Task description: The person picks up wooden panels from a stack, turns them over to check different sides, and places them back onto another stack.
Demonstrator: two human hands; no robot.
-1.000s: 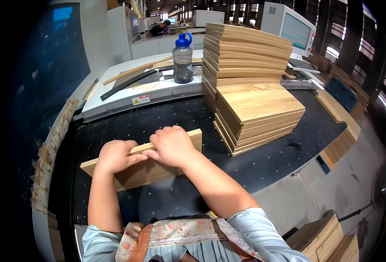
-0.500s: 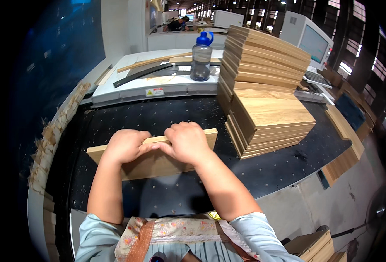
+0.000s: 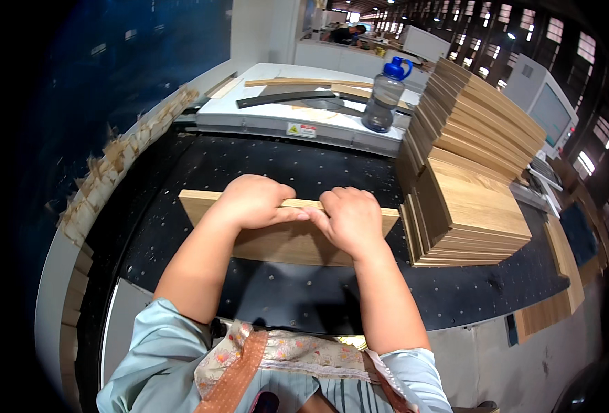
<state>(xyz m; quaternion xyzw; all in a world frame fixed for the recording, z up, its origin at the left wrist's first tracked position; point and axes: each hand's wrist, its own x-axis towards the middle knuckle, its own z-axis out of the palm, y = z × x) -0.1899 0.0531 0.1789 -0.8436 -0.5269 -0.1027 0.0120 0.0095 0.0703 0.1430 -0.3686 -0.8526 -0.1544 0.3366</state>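
Left hand and right hand pinch the board, which, if turned carelessly, could strike the stack to their right.

Woodworking factory workshop, wood-grain boards stacked on a black dotted worktable, warning label along its far edge, white-cased computer monitor, industrial hall windows beyond

Windows are lining the dark wall. Ceiling lamps are glowing. Grey floor is stretching beside the black counter.
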